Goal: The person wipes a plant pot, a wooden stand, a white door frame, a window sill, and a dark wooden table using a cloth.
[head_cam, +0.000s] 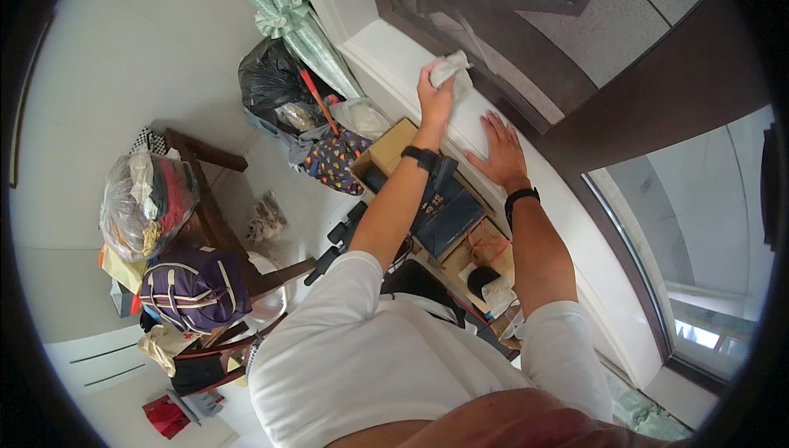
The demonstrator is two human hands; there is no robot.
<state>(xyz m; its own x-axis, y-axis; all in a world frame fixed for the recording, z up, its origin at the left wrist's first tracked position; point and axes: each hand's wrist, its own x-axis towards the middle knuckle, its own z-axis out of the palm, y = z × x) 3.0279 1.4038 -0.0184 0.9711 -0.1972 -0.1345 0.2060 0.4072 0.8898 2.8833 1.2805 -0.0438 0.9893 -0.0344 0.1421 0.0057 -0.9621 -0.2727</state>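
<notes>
My left hand (435,95) grips a pale, crumpled cleaning cloth (451,69). The cloth rests against the white window sill (394,44), close to the bottom of the dark brown window frame (515,103). Lower along the same sill, my right hand (502,151) lies palm down with its fingers extended and nothing in them. Both wrists wear black bands. Part of my left palm and its fingertips are hidden by the cloth.
Below the sill stand an open cardboard box (394,146) and a dark blue box (449,214). A tied green curtain (290,13) hangs above a black garbage bag (271,78). To the left, a wooden table (212,226) carries a purple bag (194,291) and a stuffed clear plastic bag (148,204).
</notes>
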